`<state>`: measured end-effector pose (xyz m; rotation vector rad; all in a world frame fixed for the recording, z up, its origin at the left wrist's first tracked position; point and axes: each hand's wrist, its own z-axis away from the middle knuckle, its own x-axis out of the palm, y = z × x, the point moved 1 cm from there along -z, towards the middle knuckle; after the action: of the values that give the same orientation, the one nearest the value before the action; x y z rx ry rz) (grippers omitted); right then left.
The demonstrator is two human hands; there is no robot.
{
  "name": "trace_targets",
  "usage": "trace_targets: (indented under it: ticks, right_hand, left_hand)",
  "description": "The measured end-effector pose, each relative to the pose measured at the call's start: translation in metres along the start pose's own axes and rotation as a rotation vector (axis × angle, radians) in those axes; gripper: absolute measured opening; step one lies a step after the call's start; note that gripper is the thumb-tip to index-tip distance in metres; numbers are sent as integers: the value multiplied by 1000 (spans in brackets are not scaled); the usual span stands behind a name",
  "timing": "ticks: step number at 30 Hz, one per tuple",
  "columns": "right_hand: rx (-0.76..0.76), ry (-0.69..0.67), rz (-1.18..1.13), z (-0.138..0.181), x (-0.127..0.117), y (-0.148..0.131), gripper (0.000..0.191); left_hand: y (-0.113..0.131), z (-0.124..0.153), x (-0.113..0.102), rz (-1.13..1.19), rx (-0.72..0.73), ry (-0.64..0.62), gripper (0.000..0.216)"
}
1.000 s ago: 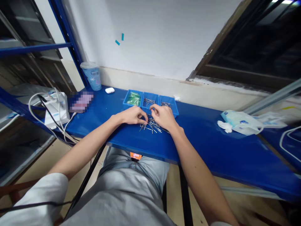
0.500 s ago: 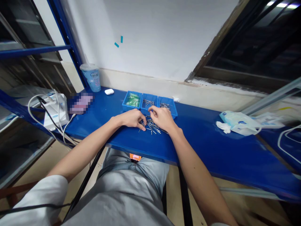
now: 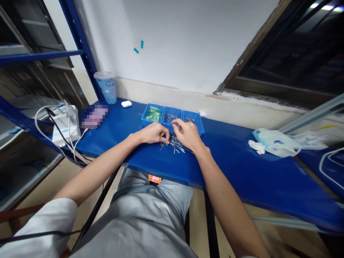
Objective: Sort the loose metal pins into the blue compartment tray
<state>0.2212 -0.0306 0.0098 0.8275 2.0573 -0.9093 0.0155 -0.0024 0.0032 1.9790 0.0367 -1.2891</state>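
A loose pile of thin metal pins (image 3: 176, 146) lies on the blue table (image 3: 228, 161) between my hands. At the pile's left edge, my left hand (image 3: 154, 133) is closed in a pinch, thumb and index fingertips together over the pins; what they hold is too small to tell. My right hand (image 3: 188, 135) is over the pile's right side, fingers curled and closed, their contents hidden. Just behind are three joined blue bins: the left bin (image 3: 143, 114) has green packets (image 3: 153, 114), the middle bin (image 3: 165, 121) and right bin (image 3: 200, 125) have small metal parts.
A blue cup (image 3: 107, 87), a white earphone case (image 3: 126, 104), a blurred-out pinkish object (image 3: 95, 116) and a white power strip (image 3: 66, 125) with cables are at left. To the right lies a tissue pack (image 3: 276, 141) with a crumpled tissue (image 3: 256, 146). The wall rises behind.
My left thumb and index finger have closed together at the pile's edge, and that hand has shifted slightly right. My right hand stays over the pile. The view has tilted slightly.
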Motion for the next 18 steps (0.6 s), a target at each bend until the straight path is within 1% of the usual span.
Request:
trace_targets:
  ticks: [3,7,11,15,18]
  right_hand:
    - [-5,1,10,0,0,0,28]
    - [6,-13,10,-1,1,1,28]
    - [5,-61,-18,-1,1,0,22]
    - [38,-192,-119,-1,-1,-5,20]
    - [48,-343,-195,-2,-3,-11,23]
  left_hand:
    - [-1,0,-1,-52,11,14,19]
    - [-5,0,-5,-151,-27,4,19]
    - [-11,1,-5,-226,-33,-7,19]
    - [-14,1,-4,-277,-13,5,22]
    - [-16,1,-3,-305,-28,8,20]
